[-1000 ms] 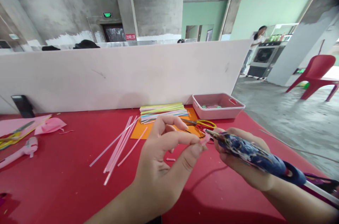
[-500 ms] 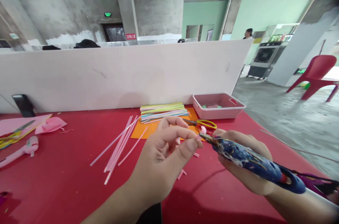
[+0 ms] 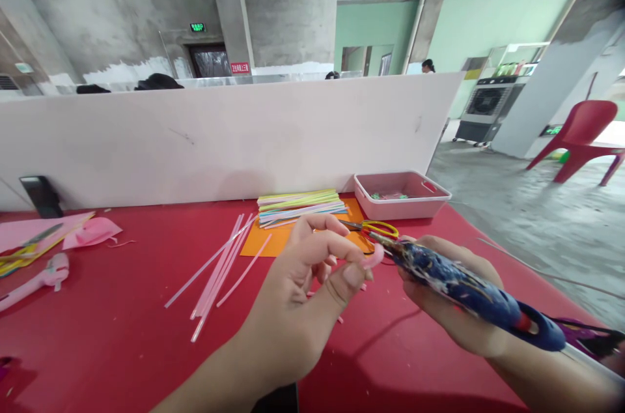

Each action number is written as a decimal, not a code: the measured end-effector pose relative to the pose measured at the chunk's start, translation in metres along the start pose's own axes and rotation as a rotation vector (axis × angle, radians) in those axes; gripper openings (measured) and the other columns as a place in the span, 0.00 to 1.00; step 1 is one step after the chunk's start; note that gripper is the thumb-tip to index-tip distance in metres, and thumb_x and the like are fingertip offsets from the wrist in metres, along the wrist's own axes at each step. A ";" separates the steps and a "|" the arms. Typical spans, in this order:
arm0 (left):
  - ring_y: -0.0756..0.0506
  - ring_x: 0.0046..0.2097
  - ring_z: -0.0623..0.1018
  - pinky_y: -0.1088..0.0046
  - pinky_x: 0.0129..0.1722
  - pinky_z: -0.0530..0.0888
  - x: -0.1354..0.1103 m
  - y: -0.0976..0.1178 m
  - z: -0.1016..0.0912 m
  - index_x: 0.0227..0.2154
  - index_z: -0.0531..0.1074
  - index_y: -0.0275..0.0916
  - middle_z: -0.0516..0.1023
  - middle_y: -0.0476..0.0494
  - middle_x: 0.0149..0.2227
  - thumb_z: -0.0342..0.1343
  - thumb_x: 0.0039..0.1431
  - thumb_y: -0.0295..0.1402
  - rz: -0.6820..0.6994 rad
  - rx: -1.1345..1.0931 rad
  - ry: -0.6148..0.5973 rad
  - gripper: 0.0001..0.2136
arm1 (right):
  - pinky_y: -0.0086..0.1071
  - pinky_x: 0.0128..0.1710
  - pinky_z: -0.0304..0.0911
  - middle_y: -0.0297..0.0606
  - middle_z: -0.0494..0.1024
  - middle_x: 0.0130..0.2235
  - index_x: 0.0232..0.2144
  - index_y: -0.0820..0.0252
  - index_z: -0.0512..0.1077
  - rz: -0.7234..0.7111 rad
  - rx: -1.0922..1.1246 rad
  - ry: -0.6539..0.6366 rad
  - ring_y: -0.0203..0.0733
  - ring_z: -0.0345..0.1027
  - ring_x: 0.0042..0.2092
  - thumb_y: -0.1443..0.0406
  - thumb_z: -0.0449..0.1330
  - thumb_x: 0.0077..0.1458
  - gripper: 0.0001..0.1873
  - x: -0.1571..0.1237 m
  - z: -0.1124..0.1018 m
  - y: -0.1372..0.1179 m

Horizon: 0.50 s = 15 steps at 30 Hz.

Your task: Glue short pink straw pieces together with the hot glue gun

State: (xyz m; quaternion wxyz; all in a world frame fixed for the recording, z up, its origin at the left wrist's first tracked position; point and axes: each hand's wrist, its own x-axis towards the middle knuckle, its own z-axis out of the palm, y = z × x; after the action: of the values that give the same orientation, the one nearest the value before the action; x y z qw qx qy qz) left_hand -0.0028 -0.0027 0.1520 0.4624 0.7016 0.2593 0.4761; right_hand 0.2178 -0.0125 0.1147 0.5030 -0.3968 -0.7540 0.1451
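My left hand (image 3: 312, 283) pinches a small curled pink piece (image 3: 375, 257) between thumb and forefinger; it looks like a bent bit of straw or strip. My right hand (image 3: 454, 296) is wrapped round a dark blue glue gun (image 3: 459, 286) with pale smears on its body. The gun's metal nozzle (image 3: 378, 238) points left, just above the pink piece and apparently apart from it. Behind my hands, yellow-handled scissors (image 3: 378, 228) lie on an orange sheet (image 3: 254, 240). Pink straws (image 3: 222, 270) lie on the red table (image 3: 131, 296), left of my left hand.
A bundle of coloured straws (image 3: 297, 208) rests on the orange sheet. A pink bin (image 3: 403, 204) with small pieces stands at the back right, against a white partition (image 3: 244, 139). At left are a pink object (image 3: 43, 279) and a black upright device (image 3: 41, 197).
The nozzle has lifted slightly off the pink piece, which now shows more of its curl. A person in the background has moved left.
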 end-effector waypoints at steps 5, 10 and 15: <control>0.44 0.48 0.66 0.71 0.38 0.66 0.002 -0.002 -0.002 0.31 0.73 0.43 0.65 0.45 0.43 0.56 0.66 0.35 0.017 0.013 0.013 0.07 | 0.27 0.20 0.59 0.29 0.70 0.21 0.27 0.53 0.66 -0.024 0.023 0.025 0.34 0.62 0.20 0.72 0.60 0.52 0.09 -0.001 0.002 -0.005; 0.45 0.48 0.67 0.71 0.39 0.66 0.003 -0.001 -0.002 0.30 0.73 0.43 0.64 0.47 0.43 0.55 0.66 0.33 0.026 0.024 0.007 0.07 | 0.28 0.17 0.57 0.28 0.67 0.17 0.24 0.53 0.64 -0.039 0.017 -0.024 0.34 0.58 0.17 0.70 0.60 0.52 0.09 -0.003 0.002 -0.004; 0.44 0.49 0.65 0.70 0.41 0.66 0.002 0.000 -0.002 0.31 0.73 0.43 0.65 0.45 0.45 0.55 0.66 0.33 0.008 0.017 0.004 0.07 | 0.28 0.18 0.57 0.27 0.67 0.18 0.26 0.54 0.63 -0.054 0.031 -0.005 0.34 0.58 0.18 0.71 0.59 0.53 0.10 -0.004 0.003 0.003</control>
State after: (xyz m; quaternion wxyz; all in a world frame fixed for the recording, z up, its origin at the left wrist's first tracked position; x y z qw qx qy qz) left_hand -0.0039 -0.0003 0.1528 0.4538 0.7057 0.2615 0.4772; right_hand 0.2175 -0.0135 0.1092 0.5109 -0.3679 -0.7634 0.1442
